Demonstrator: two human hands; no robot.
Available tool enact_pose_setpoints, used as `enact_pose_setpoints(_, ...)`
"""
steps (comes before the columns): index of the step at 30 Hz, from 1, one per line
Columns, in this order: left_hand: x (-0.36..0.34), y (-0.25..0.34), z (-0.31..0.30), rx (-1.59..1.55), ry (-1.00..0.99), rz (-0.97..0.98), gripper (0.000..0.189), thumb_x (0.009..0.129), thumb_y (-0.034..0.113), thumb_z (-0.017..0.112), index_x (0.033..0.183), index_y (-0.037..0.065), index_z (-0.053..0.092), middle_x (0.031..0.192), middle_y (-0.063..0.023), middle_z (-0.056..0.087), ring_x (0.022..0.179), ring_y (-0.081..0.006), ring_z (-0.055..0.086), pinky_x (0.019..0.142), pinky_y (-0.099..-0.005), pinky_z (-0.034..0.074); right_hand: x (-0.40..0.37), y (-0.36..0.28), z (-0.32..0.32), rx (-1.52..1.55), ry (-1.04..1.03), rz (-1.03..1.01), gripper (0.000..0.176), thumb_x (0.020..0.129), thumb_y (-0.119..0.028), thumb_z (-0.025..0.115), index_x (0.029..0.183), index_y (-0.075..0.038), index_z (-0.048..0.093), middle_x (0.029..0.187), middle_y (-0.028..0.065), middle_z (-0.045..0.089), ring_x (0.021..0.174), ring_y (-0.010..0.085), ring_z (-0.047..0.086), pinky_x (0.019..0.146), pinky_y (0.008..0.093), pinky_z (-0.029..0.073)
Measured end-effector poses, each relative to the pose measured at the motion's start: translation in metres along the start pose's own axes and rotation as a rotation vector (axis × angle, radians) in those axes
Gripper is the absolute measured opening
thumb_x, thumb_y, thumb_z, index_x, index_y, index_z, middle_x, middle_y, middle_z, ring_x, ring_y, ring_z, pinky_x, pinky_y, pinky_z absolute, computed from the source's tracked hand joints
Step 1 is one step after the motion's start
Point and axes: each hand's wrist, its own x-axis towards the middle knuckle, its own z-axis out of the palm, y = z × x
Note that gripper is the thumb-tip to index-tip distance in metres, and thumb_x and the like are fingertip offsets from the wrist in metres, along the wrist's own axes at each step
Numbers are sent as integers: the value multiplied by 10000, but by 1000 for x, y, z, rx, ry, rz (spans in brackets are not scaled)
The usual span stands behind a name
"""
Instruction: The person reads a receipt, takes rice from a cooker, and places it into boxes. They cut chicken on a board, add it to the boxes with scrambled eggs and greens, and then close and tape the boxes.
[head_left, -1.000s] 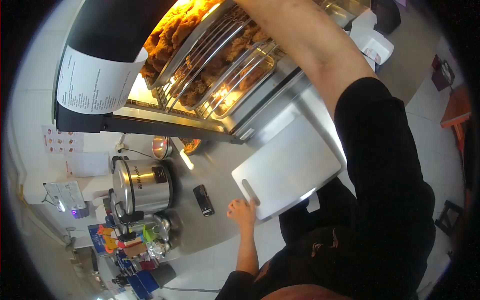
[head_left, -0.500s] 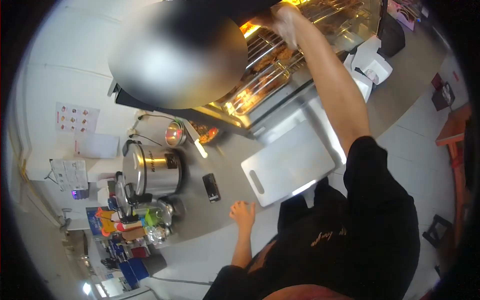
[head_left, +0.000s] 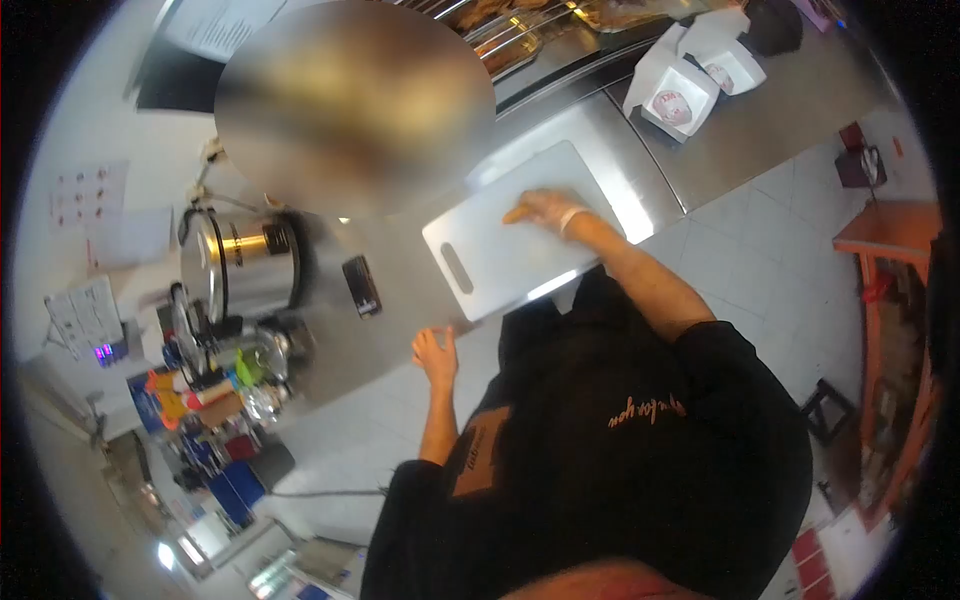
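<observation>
My right hand (head_left: 552, 210), in a thin clear plastic glove, is over the white cutting board (head_left: 500, 245), slightly smeared by motion. A small orange-brown piece of food (head_left: 516, 214) sticks out from its closed fingers, low over the board. The board lies on the metal counter, its handle slot toward the left. By the counter's front edge, left of the board, my left hand (head_left: 434, 352) is bare and holds nothing, its fingers loosely bent and thumb apart. A black phone (head_left: 361, 286) lies on the counter beyond it.
Behind the board stands a lit display case (head_left: 520, 45) with wire racks of browned food. Open white boxes (head_left: 672, 105) sit at the back right. A large steel cooker (head_left: 240, 262) and piled kitchen goods (head_left: 235, 385) are on the left. A blurred oval hides part of the counter.
My right hand has come out of the display case and down over the cutting board, with a small piece of food. My left hand stays by the counter edge; the view has shifted.
</observation>
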Motion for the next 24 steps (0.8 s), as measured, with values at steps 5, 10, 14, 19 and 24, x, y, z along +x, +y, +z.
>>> enact_pose_setpoints(5, 4, -3, -9, -49, 18, -51, 317, 918, 409, 605, 1028, 112, 595, 1140, -77, 567, 1159, -296, 457, 989, -500, 287, -22, 16, 58, -511, -15, -332, 497, 918, -371, 580, 1375, -203, 476, 1508, 81, 356, 1420, 309, 270, 1150, 531, 211)
enact_pose_setpoints(10, 1, -31, -18, -150, 65, -132, 311, 919, 402, 605, 1036, 114, 589, 1145, -67, 562, 1166, -285, 449, 991, -500, 287, -23, -16, 36, -526, -71, -313, 552, 929, -435, 517, 1432, -214, 457, 1606, 73, 167, 1498, 294, 36, 1197, 533, 15)
enact_pose_setpoints(14, -28, -47, -9, -203, 96, -207, 305, 923, 392, 601, 1036, 110, 583, 1146, -61, 557, 1165, -285, 447, 986, -518, 285, -22, -70, 8, -552, 72, -216, 438, 946, -392, 466, 1319, -183, 558, 1510, 141, 347, 1445, 314, 233, 1167, 535, 171)
enact_pose_setpoints(19, -41, -99, 4, -256, 158, -310, 277, 922, 366, 608, 1040, 117, 578, 1144, -64, 553, 1159, -301, 448, 960, -562, 301, 146, -207, 39, -334, 95, -381, 284, 914, -298, 498, 1067, -80, 595, 1040, 140, 649, 1010, 331, 617, 885, 425, 493)
enact_pose_setpoints(24, -76, -112, -6, -275, 117, -367, 262, 907, 344, 636, 1029, 119, 581, 1121, -75, 558, 1134, -321, 455, 944, -537, 318, 281, -295, 92, -122, 206, -23, 454, 937, -433, 480, 1107, -32, 608, 1088, 238, 660, 1063, 359, 643, 892, 457, 514)
